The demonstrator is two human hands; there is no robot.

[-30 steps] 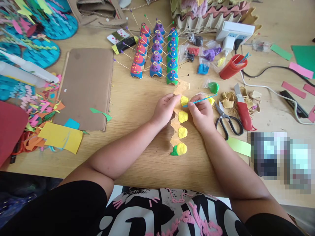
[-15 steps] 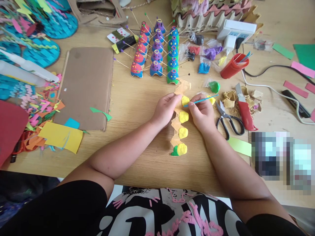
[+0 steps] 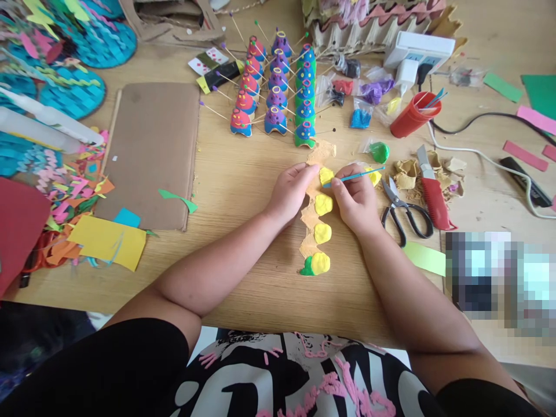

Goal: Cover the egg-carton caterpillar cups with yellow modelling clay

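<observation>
My left hand (image 3: 292,194) grips the upper part of an egg carton strip (image 3: 309,219), thumb on top. Yellow clay (image 3: 322,233) covers several of the strip's bumps along its right side, and a patch of green clay (image 3: 307,266) sits at its near end. In my right hand (image 3: 357,200) is a thin blue stick (image 3: 362,174), pinched between thumb and fingers. Its left tip touches the yellow clay on the bump beside my left thumb. More yellow clay (image 3: 373,176) in a plastic bag shows just behind my right fingers.
Painted egg carton caterpillars (image 3: 275,92) with pins stand at the back. To the right are scissors (image 3: 406,214), a red-handled knife (image 3: 434,194), a red cup (image 3: 412,116) and a power strip (image 3: 419,51). A cardboard sheet (image 3: 150,156) and paper scraps (image 3: 78,197) lie left.
Both hands stay almost in place, the blue stick still against the same yellow bump. The view has shifted very slightly.
</observation>
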